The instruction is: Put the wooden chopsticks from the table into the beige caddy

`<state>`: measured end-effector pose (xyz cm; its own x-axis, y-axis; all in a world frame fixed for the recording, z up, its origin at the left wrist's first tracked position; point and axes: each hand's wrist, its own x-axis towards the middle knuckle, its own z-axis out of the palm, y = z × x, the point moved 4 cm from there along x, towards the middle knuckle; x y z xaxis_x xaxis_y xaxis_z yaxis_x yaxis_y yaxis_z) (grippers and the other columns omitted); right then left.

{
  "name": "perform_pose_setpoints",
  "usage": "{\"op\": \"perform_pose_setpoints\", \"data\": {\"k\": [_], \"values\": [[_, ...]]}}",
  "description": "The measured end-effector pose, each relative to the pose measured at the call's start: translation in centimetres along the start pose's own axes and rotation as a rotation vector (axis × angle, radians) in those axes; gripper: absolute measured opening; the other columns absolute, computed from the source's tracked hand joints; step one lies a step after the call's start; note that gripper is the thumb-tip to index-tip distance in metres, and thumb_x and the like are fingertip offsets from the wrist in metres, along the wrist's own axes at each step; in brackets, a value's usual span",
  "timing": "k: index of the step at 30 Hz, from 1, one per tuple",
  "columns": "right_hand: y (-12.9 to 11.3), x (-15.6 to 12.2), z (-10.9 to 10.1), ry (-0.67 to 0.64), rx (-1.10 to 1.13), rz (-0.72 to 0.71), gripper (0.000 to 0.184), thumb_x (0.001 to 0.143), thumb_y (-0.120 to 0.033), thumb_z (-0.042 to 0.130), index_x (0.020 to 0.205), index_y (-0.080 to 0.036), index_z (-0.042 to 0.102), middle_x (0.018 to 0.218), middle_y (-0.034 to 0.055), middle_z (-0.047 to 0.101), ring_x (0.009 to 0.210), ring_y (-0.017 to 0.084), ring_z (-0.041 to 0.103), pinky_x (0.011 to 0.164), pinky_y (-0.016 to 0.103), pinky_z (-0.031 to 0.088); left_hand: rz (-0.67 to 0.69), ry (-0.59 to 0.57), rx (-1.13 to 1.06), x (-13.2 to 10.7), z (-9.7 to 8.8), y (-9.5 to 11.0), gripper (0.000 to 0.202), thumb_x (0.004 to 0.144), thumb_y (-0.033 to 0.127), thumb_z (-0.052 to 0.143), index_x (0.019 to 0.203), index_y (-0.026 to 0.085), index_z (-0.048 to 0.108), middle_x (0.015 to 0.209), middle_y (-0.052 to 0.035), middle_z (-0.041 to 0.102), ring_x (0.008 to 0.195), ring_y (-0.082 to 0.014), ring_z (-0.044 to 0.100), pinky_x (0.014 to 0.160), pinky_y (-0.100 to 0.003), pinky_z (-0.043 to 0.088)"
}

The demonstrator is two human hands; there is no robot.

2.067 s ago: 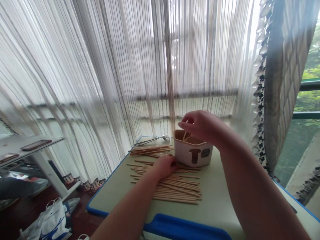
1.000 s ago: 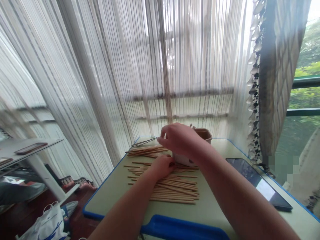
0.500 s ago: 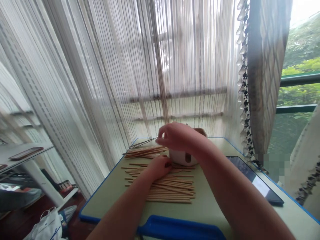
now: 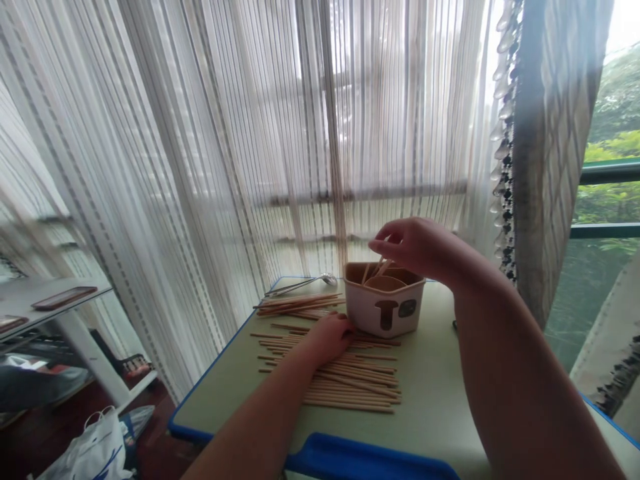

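Note:
Many thin wooden chopsticks [image 4: 357,385] lie in rough rows on the pale table. My left hand [image 4: 331,339] rests across the far rows with its fingers curled down onto some of them, close to the base of a white utensil caddy [image 4: 360,310]. The caddy has a brown inside and a T-shaped cutout in front. Over its open top hovers my right hand [image 4: 407,245], thumb and fingers pinched around the upper end of a thin pale stick [image 4: 381,262]. Other slim pieces lean inside the caddy; its depth is hidden.
A metal spoon [image 4: 327,279] and other long metal utensils lie at the table's far left, behind another bundle of chopsticks [image 4: 295,305]. A blue tray-like edge [image 4: 370,457] sits at the near side. Sheer curtains [image 4: 300,133] hang behind the table.
My right hand has moved right, from above the metal utensils to above the caddy. The spoon now lies on the table, out of that hand. My left hand stays on the chopsticks.

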<state>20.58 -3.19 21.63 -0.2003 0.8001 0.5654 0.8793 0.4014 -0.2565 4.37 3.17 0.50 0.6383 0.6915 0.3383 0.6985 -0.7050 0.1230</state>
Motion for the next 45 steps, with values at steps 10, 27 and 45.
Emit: {"op": "perform_pose_setpoints", "data": {"k": [10,27,45], "values": [[0.0,0.3,0.5,0.063,-0.077,0.020,0.034,0.076,-0.047,0.051,0.078,-0.019,0.071,0.067,0.0052,0.065,0.058,0.014,0.054,0.056,0.027,0.036,-0.027,0.017,-0.021,-0.2,-0.4,0.0,0.023,0.077,0.042,0.058,0.086,0.023,0.070,0.095,-0.0043,0.060,0.094,-0.0209,0.051,0.089,-0.033,0.042],[0.1,0.1,0.1,0.036,-0.066,0.024,0.035,0.076,-0.046,0.051,0.080,-0.018,0.071,0.068,0.0053,0.065,0.058,0.014,0.054,0.054,0.026,0.036,-0.038,0.032,-0.093,-0.1,-0.6,0.5,0.016,0.078,0.034,0.060,0.084,0.019,0.061,0.091,-0.0034,0.061,0.088,-0.0189,0.055,0.079,-0.029,0.044],[-1.7,0.0,5.2,-0.471,0.009,-0.173,0.036,0.071,-0.042,0.058,0.100,-0.024,0.068,0.079,0.0029,0.067,0.061,0.012,0.057,0.057,0.024,0.039,0.030,0.654,-0.044,-1.8,-4.6,1.9,0.010,0.083,0.021,0.044,0.092,0.019,0.050,0.088,-0.0055,0.056,0.084,-0.0159,0.054,0.078,-0.029,0.045]]}}
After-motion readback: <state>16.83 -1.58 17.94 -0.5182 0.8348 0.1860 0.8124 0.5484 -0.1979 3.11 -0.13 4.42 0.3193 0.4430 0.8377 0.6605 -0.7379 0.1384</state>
